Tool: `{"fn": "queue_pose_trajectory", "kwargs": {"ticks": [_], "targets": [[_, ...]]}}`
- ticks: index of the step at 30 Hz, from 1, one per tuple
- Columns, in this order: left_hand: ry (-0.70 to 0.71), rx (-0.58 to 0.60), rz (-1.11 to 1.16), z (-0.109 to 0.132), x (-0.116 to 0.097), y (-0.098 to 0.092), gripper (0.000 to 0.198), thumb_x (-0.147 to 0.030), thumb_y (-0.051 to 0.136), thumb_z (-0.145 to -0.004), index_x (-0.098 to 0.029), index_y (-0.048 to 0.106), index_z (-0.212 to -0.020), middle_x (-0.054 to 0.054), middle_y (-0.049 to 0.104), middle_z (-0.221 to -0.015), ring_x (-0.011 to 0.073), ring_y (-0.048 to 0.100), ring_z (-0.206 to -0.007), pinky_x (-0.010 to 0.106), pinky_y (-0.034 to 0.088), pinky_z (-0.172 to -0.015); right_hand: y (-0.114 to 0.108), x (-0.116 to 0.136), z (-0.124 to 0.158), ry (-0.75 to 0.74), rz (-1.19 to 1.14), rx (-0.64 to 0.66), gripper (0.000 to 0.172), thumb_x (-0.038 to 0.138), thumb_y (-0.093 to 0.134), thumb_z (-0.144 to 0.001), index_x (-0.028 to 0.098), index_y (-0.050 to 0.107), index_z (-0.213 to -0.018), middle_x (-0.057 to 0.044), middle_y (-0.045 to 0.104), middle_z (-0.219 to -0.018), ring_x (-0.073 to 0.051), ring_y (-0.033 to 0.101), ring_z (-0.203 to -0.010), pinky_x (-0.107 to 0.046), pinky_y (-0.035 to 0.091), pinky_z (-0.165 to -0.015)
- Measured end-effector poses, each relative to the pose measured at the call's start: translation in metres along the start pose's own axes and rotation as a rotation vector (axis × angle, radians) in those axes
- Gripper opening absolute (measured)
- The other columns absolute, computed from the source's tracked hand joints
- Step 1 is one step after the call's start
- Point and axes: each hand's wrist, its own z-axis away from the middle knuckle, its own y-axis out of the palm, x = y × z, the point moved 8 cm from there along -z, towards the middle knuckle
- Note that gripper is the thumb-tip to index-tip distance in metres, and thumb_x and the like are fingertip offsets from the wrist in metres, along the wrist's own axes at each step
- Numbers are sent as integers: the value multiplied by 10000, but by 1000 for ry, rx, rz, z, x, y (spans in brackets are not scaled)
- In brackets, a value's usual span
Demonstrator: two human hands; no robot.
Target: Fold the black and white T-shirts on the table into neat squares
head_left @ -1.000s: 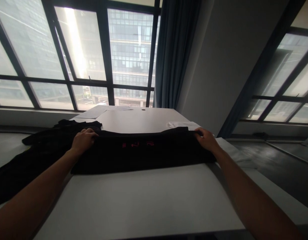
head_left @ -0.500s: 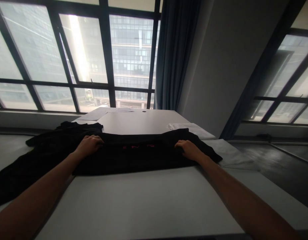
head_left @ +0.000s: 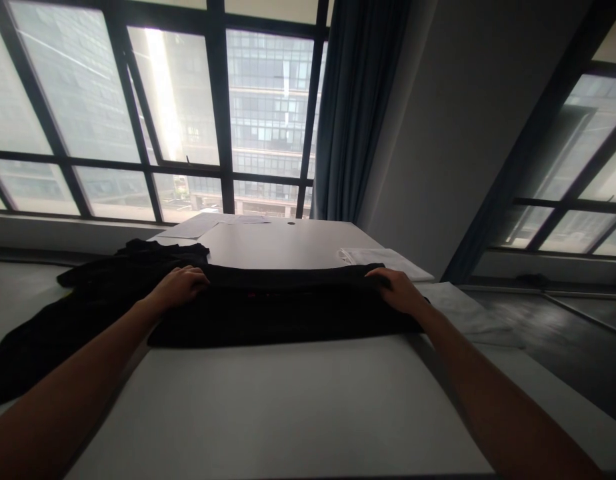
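Cloth [head_left: 288, 317], black and folded into a long band, lies in the head view across the white tabletop [head_left: 288, 407], stretched between the two hands. The left hand [head_left: 181, 287] has its fingers curled onto the band's far edge, gripping it; the right hand [head_left: 395, 290] grips the same edge near the other end, thumb and fingers closed on the fabric. Small reddish marks show on the band between the hands, too dim to read. Beside the left hand, on its outer side, spreads a rumpled black garment [head_left: 98, 287]. Papers [head_left: 193, 228] lie beyond the left hand, and a white packet [head_left: 385, 260] just beyond the right.
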Motion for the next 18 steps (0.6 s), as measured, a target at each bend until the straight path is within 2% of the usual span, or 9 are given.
{"fn": "queue_pose_trajectory", "kwargs": {"ticks": [1, 2, 6, 7, 8, 10, 13, 16, 18], "targets": [[20, 11, 7, 0, 0, 0, 324, -341, 474, -838, -266, 747, -997, 33, 721, -1076, 232, 616, -1063, 330, 434, -929, -3, -2, 1, 11, -2, -14, 230, 255, 521, -845, 230, 700, -987, -55, 729, -1029, -248, 658, -989, -378, 491, -932], [35, 17, 13, 0, 0, -1, 332, -356, 471, -844, -259, 747, -1002, 36, 721, -1069, 229, 621, -1051, 323, 438, -921, -2, -3, 2, 23, -6, 32, 226, 303, 541, -849, 225, 709, -978, -58, 733, -1007, -253, 663, -963, -381, 504, -906], [62, 42, 61, 2, -3, -5, 373, -497, 476, -871, -255, 758, -906, 31, 728, -1011, 227, 633, -998, 309, 447, -896, 30, -7, 19, 72, -77, 533, 359, 507, 732, -711, 232, 762, -939, -44, 752, -956, -253, 681, -875, -338, 539, -789], [61, 50, 76, 2, -4, -5, 408, -535, 462, -879, -255, 757, -861, 31, 729, -992, 229, 636, -985, 311, 449, -893, 32, -9, 22, 91, -96, 583, 405, 555, 733, -701, 241, 769, -955, -46, 752, -986, -255, 682, -892, -330, 537, -790], [57, 51, 86, 2, -4, -4, 446, -563, 440, -889, -251, 752, -822, 34, 729, -984, 232, 638, -980, 318, 451, -897, 30, -14, 22, 124, -99, 563, 444, 606, 693, -729, 246, 769, -976, -54, 748, -1025, -259, 681, -920, -328, 533, -800], [43, 27, 89, 2, -2, 1, 489, -598, 423, -888, -241, 746, -802, 51, 722, -1051, 256, 631, -1023, 355, 446, -935, 21, -33, 17, 245, -12, 409, 540, 683, 540, -820, 229, 758, -1014, -90, 729, -1096, -280, 670, -976, -355, 521, -825], [51, -3, 96, 0, 1, 15, 523, -643, 470, -840, -236, 732, -1039, 77, 616, -1341, 307, 532, -1245, 435, 372, -1068, 9, -73, 19, 498, 247, 187, 675, 729, 444, -849, 166, 702, -1117, -172, 674, -1193, -339, 637, -1067, -424, 495, -867], [38, 70, 142, -1, 3, 32, 597, -603, 347, -915, -243, 591, -1323, 72, 525, -1457, 285, 411, -1382, 514, 231, -1161, 20, -104, 26, 643, 325, 151, 779, 766, 504, -794, 120, 625, -1213, -219, 660, -1183, -359, 633, -1080, -438, 486, -870], [37, 78, 151, -1, 3, 33, 580, -580, 296, -948, -260, 570, -1347, 56, 540, -1445, 269, 411, -1387, 546, 156, -1180, 34, -116, 27, 661, 283, 150, 823, 771, 544, -766, 108, 589, -1253, -223, 668, -1159, -351, 642, -1072, -422, 487, -866]]}}
